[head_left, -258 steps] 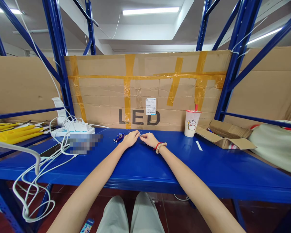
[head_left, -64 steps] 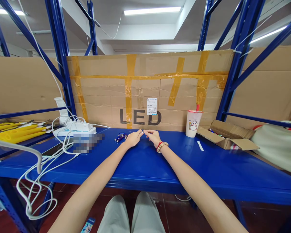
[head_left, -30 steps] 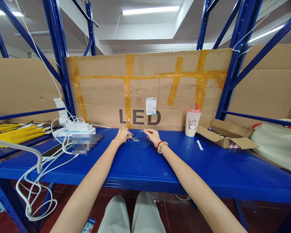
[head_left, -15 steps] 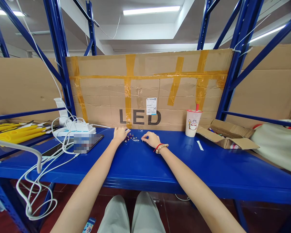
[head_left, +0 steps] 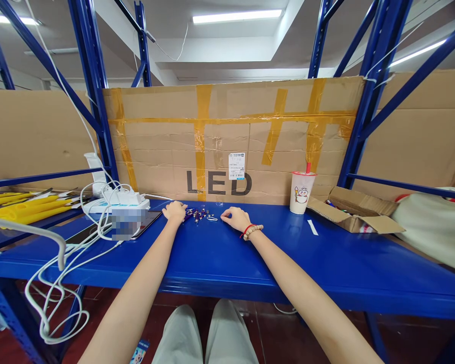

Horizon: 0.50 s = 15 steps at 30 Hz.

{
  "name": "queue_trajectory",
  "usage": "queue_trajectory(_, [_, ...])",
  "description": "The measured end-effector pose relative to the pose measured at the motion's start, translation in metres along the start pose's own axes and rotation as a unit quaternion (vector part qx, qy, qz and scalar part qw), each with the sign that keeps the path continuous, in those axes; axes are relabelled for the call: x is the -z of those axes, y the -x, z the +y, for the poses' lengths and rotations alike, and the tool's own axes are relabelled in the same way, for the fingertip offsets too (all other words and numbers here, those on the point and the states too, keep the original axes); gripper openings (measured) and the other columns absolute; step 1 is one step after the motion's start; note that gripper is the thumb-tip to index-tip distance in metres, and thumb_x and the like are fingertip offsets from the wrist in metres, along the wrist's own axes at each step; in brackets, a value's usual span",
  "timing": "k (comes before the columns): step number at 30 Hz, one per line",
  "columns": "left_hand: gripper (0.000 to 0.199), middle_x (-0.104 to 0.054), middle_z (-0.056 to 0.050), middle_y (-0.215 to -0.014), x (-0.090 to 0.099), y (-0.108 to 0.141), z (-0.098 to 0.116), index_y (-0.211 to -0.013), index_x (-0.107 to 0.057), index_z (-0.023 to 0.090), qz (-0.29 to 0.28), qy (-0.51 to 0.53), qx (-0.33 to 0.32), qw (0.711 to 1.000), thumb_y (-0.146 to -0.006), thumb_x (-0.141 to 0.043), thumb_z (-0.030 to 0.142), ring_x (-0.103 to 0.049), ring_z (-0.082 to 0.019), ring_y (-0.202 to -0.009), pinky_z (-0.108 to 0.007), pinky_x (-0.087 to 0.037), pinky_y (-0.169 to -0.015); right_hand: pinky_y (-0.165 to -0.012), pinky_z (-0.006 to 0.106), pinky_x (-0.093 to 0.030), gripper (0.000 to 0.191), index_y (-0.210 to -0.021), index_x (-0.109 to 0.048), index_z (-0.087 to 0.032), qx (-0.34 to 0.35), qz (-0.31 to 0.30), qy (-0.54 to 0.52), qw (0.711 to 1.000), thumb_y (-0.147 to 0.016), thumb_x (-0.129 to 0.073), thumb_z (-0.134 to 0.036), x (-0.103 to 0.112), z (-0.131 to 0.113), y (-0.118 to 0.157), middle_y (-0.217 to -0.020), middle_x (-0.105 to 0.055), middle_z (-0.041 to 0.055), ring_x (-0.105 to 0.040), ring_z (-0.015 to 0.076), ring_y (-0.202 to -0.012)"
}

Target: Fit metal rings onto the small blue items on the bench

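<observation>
A small heap of shiny metal pieces [head_left: 197,216], too tiny to name singly, lies on the blue shelf top [head_left: 227,258]. Beside its right edge is a pale loop-shaped piece [head_left: 212,219]. My left hand [head_left: 174,211] rests at the heap's left side with its fingers bent together; whatever is under the fingertips is hidden. To the right of the heap, my right hand [head_left: 236,219] has thumb and forefinger closed in a pinch, and anything between them is too small to make out.
Left of my hands sit a dark flat device [head_left: 147,222], a white power strip [head_left: 131,199] and tangled white cables [head_left: 98,227]. At right stand a paper cup with a red straw [head_left: 302,194], a white strip [head_left: 313,227] and an open cardboard box [head_left: 351,210]. A cardboard wall [head_left: 163,151] closes the back.
My left hand has moved left, from over the heap to its left edge, uncovering more of the pieces. My right hand stays almost where it was, still pinched.
</observation>
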State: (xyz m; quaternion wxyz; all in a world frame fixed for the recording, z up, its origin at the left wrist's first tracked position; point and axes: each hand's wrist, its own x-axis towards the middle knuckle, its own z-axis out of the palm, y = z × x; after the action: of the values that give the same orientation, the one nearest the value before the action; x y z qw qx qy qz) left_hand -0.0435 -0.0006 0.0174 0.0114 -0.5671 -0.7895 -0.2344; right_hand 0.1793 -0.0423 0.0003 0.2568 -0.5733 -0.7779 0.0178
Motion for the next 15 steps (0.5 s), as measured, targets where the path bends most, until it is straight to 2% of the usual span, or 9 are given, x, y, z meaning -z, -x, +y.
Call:
queue_trajectory(4, [0.026, -0.064, -0.01, -0.106, -0.0003, -0.0015, -0.0059, -0.098, -0.067, 0.026, -0.018, 0.015, 0.027, 0.999, -0.08, -0.053, 0.038, -0.054, -0.027, -0.106, -0.038, -0.035, -0.088, -0.07, 0.024, -0.042, 0.018, -0.087, -0.068, -0.027, -0.002, -0.002, 0.002, 1.0, -0.08, -0.053, -0.035, 0.0004, -0.0003, 0.0003, -0.098, -0.065, -0.002, -0.058, 0.016, -0.092])
queue_trajectory(15, [0.025, -0.064, -0.01, -0.105, -0.0014, -0.0008, -0.0059, -0.094, -0.067, 0.023, -0.03, 0.041, 0.038, 0.998, -0.074, -0.061, 0.037, -0.055, -0.026, -0.105, -0.037, -0.036, -0.09, -0.071, 0.024, -0.043, 0.019, -0.09, -0.068, -0.028, -0.002, -0.006, 0.006, 1.0, -0.081, -0.052, -0.033, -0.0003, 0.0003, 0.0002, -0.098, -0.065, -0.0025, -0.058, 0.015, -0.091])
